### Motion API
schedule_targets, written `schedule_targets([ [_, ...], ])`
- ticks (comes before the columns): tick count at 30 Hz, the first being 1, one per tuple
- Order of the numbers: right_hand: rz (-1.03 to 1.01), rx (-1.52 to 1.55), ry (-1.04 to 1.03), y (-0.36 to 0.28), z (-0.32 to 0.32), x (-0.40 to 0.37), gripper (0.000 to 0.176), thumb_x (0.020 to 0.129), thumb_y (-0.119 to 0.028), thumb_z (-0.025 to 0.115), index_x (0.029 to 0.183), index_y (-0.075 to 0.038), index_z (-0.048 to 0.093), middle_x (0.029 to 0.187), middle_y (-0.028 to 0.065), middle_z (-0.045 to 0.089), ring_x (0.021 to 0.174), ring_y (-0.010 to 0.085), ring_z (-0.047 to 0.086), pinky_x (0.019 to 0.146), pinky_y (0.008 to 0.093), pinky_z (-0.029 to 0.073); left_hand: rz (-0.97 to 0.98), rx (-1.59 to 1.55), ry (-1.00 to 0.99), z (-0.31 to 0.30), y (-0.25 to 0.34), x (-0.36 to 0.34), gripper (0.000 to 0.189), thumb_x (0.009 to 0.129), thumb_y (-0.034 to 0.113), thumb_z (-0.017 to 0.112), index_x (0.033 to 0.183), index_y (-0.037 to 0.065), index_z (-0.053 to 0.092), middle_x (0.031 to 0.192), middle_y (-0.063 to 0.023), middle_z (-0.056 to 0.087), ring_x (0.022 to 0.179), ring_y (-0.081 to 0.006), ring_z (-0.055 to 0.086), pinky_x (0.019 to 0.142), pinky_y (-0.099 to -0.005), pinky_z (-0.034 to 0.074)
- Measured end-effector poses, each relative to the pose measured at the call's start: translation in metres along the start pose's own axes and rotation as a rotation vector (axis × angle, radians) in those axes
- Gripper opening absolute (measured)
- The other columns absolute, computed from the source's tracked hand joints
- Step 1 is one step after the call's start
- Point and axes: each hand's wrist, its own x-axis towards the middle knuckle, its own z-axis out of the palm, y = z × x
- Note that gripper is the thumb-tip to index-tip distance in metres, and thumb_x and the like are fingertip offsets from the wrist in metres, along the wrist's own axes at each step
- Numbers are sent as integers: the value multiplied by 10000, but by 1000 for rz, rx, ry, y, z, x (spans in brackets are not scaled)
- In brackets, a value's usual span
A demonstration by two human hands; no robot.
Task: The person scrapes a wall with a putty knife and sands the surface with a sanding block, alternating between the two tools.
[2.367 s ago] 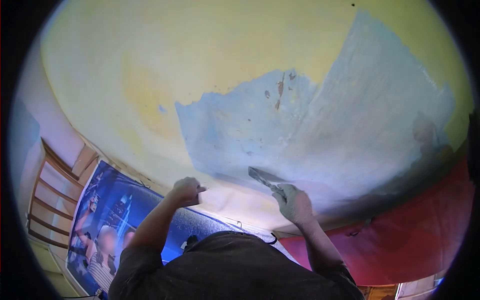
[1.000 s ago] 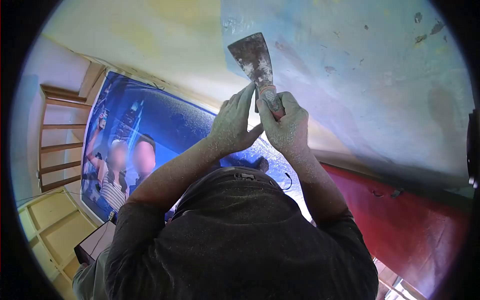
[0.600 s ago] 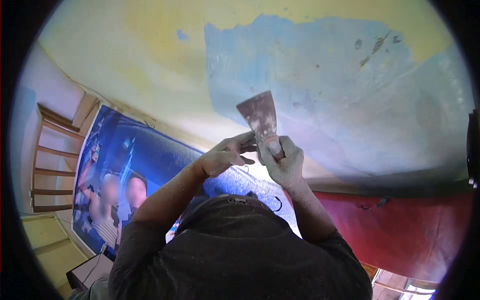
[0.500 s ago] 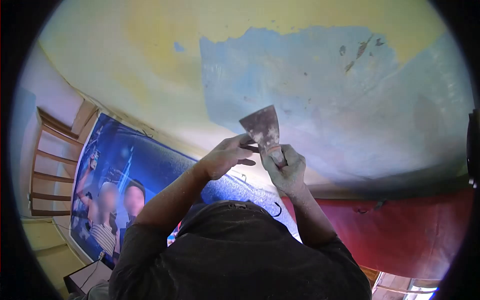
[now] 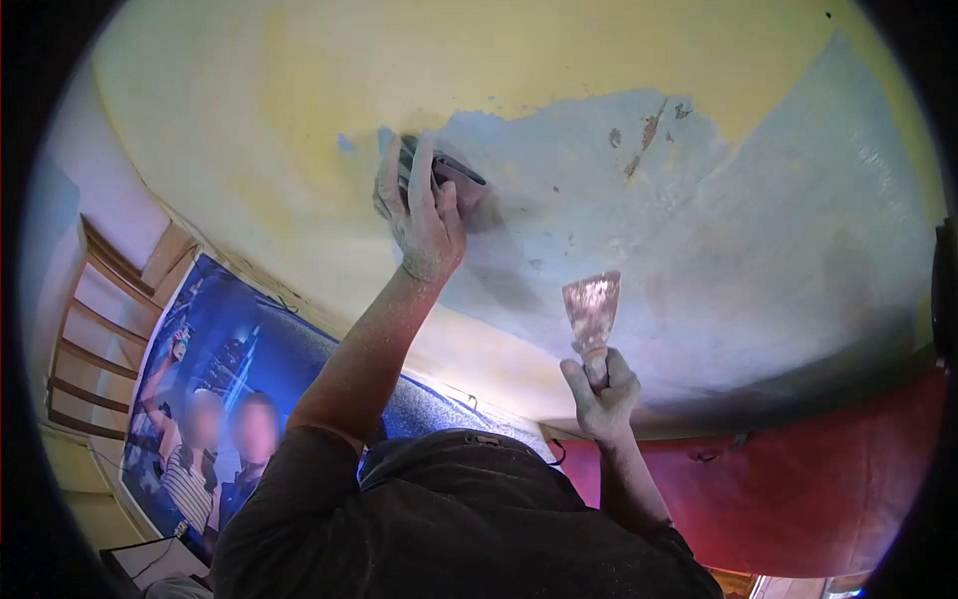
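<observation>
head view: seeing a wooden slatted frame point(image 5: 98, 358) at far left, then a blue poster point(image 5: 289, 344) picturing two people. reaching up with the left hand point(image 5: 424, 225), clamping its grip on a dark flat object point(image 5: 463, 172) at the yellow wall point(image 5: 309, 80), by the left edge of a blue-grey patch point(image 5: 599, 215); not managing to tell the object's kind. further right, wrapping the right hand's point(image 5: 609, 399) grip around a scraper's point(image 5: 592, 307) handle, pointing the white-smeared blade upward in front of the patch, below some brown chipped spots point(image 5: 651, 132). lastly, seeing a red surface point(image 5: 798, 479) at lower right, below the wall.
</observation>
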Motion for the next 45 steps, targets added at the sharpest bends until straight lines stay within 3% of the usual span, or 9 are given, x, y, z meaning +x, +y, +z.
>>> schedule_targets([
  [2, -46, 42, 4, 7, -13, -10, 316, 952, -213, 931, 1095, -7, 739, 752, 17, 651, 694, 75, 555, 646, 301, 516, 12, -29, 38, 14, 9, 4, 580, 1199, 283, 481, 1635, -99, 468, 1706, -381, 396, 1603, -549, 361, 1281, -606, 303],
  [6, -49, 18, 53, 20, -34, -21, 298, 942, -190, 941, 1054, -4, 737, 783, 30, 700, 717, 84, 595, 666, 300, 538, -39, -70, -11, 34, 65, 19, 748, 964, 132, 763, 1661, 29, 511, 1809, -291, 321, 1665, -513, 319, 1291, -648, 262],
  [14, -36, 38, 94, 37, -47, -28, 271, 964, -166, 897, 1086, 16, 738, 959, 58, 792, 821, 84, 588, 807, 292, 543, 314, -258, -46, 57, 176, 76, 772, 907, 291, 857, 1621, 153, 598, 1783, -125, 456, 1684, -372, 347, 1290, -603, 301],
  [19, -107, 15, 128, 22, -39, -19, 341, 940, -264, 929, 983, -10, 705, 687, 66, 617, 645, 127, 544, 619, 332, 500, 301, -86, -53, 51, 126, 52, 625, 995, 307, 757, 1586, 163, 614, 1784, -108, 455, 1673, -372, 365, 1286, -634, 327],
  [25, -18, 66, 111, 35, -34, -23, 344, 974, -268, 907, 987, -3, 687, 709, -10, 541, 673, 85, 456, 605, 294, 419, -64, -32, 40, 20, -14, -7, 748, 1010, 150, 736, 1683, -6, 451, 1766, -358, 351, 1659, -509, 343, 1314, -657, 281],
  [34, -45, 90, 151, 38, -25, -21, 369, 1020, -280, 865, 957, 11, 647, 785, -2, 546, 760, 95, 460, 661, 294, 416, 192, -155, -55, 42, 143, 66, 719, 1007, 291, 753, 1659, 89, 529, 1788, -260, 383, 1671, -481, 334, 1325, -645, 279],
  [37, 20, 96, 112, 33, -23, -22, 358, 1035, -271, 843, 1126, 63, 753, 898, 40, 686, 832, 110, 556, 800, 306, 513, 457, -228, -105, 46, 157, 64, 882, 836, 307, 896, 1639, 140, 572, 1799, -208, 402, 1687, -419, 336, 1336, -602, 276],
  [41, -98, 89, 98, 38, -21, -14, 354, 1012, -266, 870, 961, 11, 657, 746, 4, 547, 710, 90, 457, 614, 296, 398, 359, -178, -255, 37, 116, 37, 644, 1020, 307, 752, 1627, 173, 584, 1741, -133, 502, 1661, -367, 398, 1313, -585, 339],
  [45, -39, 141, 65, 41, -23, -18, 348, 1006, -245, 879, 973, 22, 658, 755, -4, 556, 696, 82, 451, 604, 296, 388, 165, 9, -76, 35, 5, -15, 698, 1028, 293, 752, 1626, 5, 536, 1738, -300, 448, 1635, -470, 416, 1327, -622, 295],
])
